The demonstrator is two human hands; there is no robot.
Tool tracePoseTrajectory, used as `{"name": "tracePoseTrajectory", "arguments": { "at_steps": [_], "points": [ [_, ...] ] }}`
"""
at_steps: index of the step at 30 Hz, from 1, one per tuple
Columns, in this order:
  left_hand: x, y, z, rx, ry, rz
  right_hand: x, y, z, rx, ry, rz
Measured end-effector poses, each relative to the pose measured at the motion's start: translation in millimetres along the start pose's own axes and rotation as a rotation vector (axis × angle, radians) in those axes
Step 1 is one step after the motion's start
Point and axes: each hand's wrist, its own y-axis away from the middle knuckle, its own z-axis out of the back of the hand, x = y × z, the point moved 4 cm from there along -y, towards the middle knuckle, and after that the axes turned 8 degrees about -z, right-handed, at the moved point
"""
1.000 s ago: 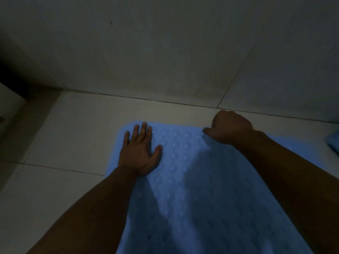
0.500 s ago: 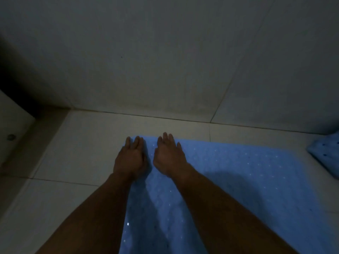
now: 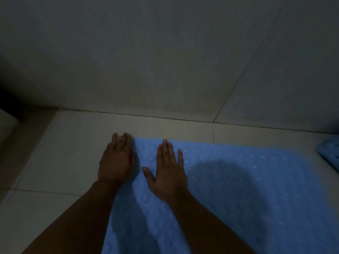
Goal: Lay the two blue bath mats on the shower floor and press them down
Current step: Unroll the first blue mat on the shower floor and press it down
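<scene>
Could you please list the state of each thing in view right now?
Mat: spread flat on the floor, bumpy side up.
Second mat: only a corner shows at the right edge, apart from the first.
Left hand: fingers straight, flat on the mat's left edge.
Right hand: fingers straight, palm down on the mat.

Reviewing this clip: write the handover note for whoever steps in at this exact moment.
Left hand: flat, fingers straight, at the near mat's far-left corner, partly over the floor tile.
Right hand: flat, fingers spread, pressing on the near mat just beside the left.
The near mat lies spread on the shower floor, close to the wall.
Second mat: only a corner shows at the right edge; whether it lies flat cannot be told.
Left: press the rest of the near mat, then check and press the second.
</scene>
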Motion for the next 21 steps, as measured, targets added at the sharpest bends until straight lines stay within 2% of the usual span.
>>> {"name": "tracePoseTrajectory", "arguments": {
  "at_steps": [2, 5, 7, 8, 13, 21],
  "points": [
    [-2, 2, 4, 0.002, -0.011, 0.012, 1, -2, 5, 0.099, -0.015, -0.001],
    [-5, 8, 5, 0.059, -0.047, 0.041, 1, -17, 17, 0.344, -0.021, -0.02],
    [-11, 12, 5, 0.117, -0.073, 0.063, 1, -36, 41, 0.526, -0.097, -0.076],
    [-17, 16, 7, 0.133, -0.075, 0.07, 0, -43, 60, 0.556, -0.154, -0.099],
    [-61, 18, 9, 0.165, -0.059, 0.041, -28, -40, 130, 0.356, -0.208, -0.114],
    [-145, 7, -20, 0.205, -0.003, -0.123, -126, -14, 142, 0.141, -0.242, -0.264]
  ]
}}
